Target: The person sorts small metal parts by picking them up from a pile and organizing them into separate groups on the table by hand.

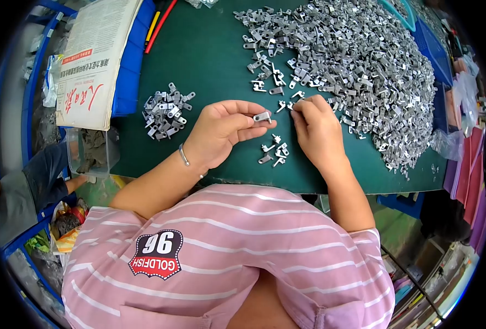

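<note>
My left hand [221,131] pinches a small grey metal bracket [262,117] with a hole in it, between thumb and fingers, just above the table. My right hand [319,131] is closed with its fingertips together, right beside a few loose brackets [281,106] at the edge of the big heap. What lies between those fingertips is too small to make out. Below and between both hands lies a little group of brackets [274,151]. Left of my left hand is a separate small pile of brackets [167,111].
A large heap of metal brackets [358,66] covers the right of the green table [210,60]. A newspaper [89,66] lies over a blue bin [128,82] at left, near a clear plastic box [92,153]. Red and yellow sticks [160,24] lie behind. Another person's leg [45,170] shows at far left.
</note>
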### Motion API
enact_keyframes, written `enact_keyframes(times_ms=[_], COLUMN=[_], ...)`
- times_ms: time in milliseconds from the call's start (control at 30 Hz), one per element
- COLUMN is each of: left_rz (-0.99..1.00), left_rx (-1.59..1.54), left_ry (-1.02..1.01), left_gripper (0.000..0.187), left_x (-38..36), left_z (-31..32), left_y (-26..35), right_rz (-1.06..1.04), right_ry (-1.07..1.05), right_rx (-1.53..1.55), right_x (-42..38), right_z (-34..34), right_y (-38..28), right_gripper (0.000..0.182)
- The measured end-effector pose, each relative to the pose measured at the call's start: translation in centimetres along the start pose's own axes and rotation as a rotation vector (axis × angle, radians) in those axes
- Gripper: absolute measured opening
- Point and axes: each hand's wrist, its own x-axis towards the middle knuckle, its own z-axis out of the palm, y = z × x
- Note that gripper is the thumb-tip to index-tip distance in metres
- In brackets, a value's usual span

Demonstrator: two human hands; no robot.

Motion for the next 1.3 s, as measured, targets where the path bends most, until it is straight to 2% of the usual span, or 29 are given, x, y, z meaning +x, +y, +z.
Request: enact_keyframes(times_ms=[67, 133, 300, 533, 633, 700, 733, 800, 900, 967, 1000, 1067, 1100, 1133, 1233, 1300], left_rz=[0.002, -0.011, 0.001, -0.005, -0.016, -0.022, 0.010, 0.042, 0.096, 0.279, 0.280, 0.365, 0.390, 0.393, 0.739, 0.797], left_rx=[0.006, 0.032, 0.167, 0.210, 0.176, 0.165, 0.196, 0.226, 0.298, 0.669, 0.669, 1.020, 1.070, 1.071, 1.264, 1.381], left_ry=[-0.002, 0.012, 0.074, 0.088, 0.086, 0.084, 0.075, 0.067, 0.062, -0.019, -0.020, -0.233, -0.225, -0.226, -0.030, -0.005], left_gripper=[0.023, 0.023, 0.020, 0.016, 0.014, 0.013, 0.013, 0.013, 0.009, 0.008, 0.008, 0.010, 0.014, 0.014, 0.017, 0.017], left_x=[-0.2, -0.3, -0.3, -0.5, -0.6, -0.5, -0.4, -0.4, -0.4, -0.5, -0.5, -0.4, -0.1, 0.3, 2.6, 4.2], left_z=[0.1, 0.3, 1.3, 1.3, 1.2, 1.2, 1.0, 0.8, 0.6, -0.1, 0.0, 0.3, 0.5, 0.9, 1.8, 1.7], left_y=[0.0, 0.1, -0.2, -0.1, 0.0, -0.3, -0.5, -0.8, -1.1, -1.8, -1.5, -0.7, -0.6, -0.4, -0.6, -1.1], right_rz=[0.119, 0.605, 0.684, 0.677, 0.615, 0.509, 0.510, 0.150, 0.113, 0.073, 0.073, -0.047, -0.063, -0.065, -0.119, -0.130], right_ry=[-0.009, -0.213, -0.299, -0.336, -0.307, -0.195, -0.195, -0.103, -0.161, -0.255, -0.254, -0.037, -0.014, -0.012, -0.024, -0.009], right_rx=[0.251, 0.819, 1.234, 1.329, 1.285, 1.013, 1.013, 0.654, 0.612, 0.582, 0.581, 0.329, 0.182, 0.180, 0.004, -0.023], right_x=[-0.2, -0.3, -1.4, -1.7, -1.9, -2.3, -2.3, -2.3, -2.5, -2.2, -1.9, -1.0, -0.6, -0.1, 0.9, 1.0], right_z=[-0.4, -1.4, -2.2, -2.3, -2.1, -1.7, -1.6, -1.4, -1.6, -2.2, -2.3, -2.2, -2.1, -1.9, -1.0, -1.1], right_y=[0.3, -0.1, 0.4, 0.0, -0.3, -0.7, -0.7, -0.5, -0.3, -0.1, 0.0, 0.4, 0.8, 1.1, 2.2, 2.4], right_gripper=[0.008, 0.011, 0.016, 0.015, 0.013, 0.008, 0.008, 0.010, 0.012, 0.013, 0.013, 0.020, 0.026, 0.026, 0.026, 0.025])
